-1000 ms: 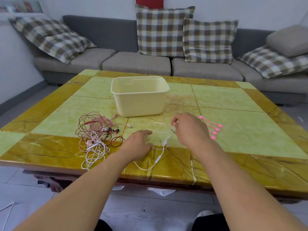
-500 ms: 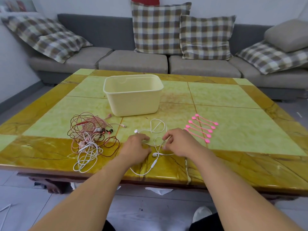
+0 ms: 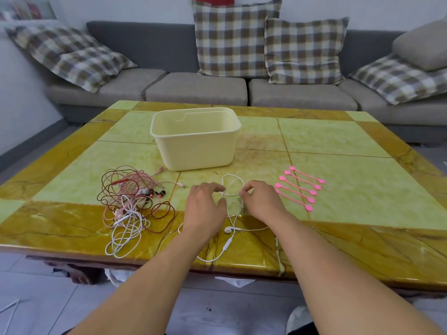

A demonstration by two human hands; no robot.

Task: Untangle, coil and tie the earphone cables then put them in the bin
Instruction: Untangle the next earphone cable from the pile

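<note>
White earphone cable [image 3: 232,188] is pinched by both hands, left hand [image 3: 205,206] and right hand [image 3: 261,201], fingertips closer together than before, its loop now smaller. Fingers hide the pinch points. Tangled cables [image 3: 130,201] lie left; bin [image 3: 196,141] beyond on the table [image 3: 338,165].

Counter layout
Bin [image 3: 196,141] at centre back; tangled cables [image 3: 130,204] left, ties [image 3: 300,188] right, one earphone cable [image 3: 232,213] between, apparently under both hands
</note>
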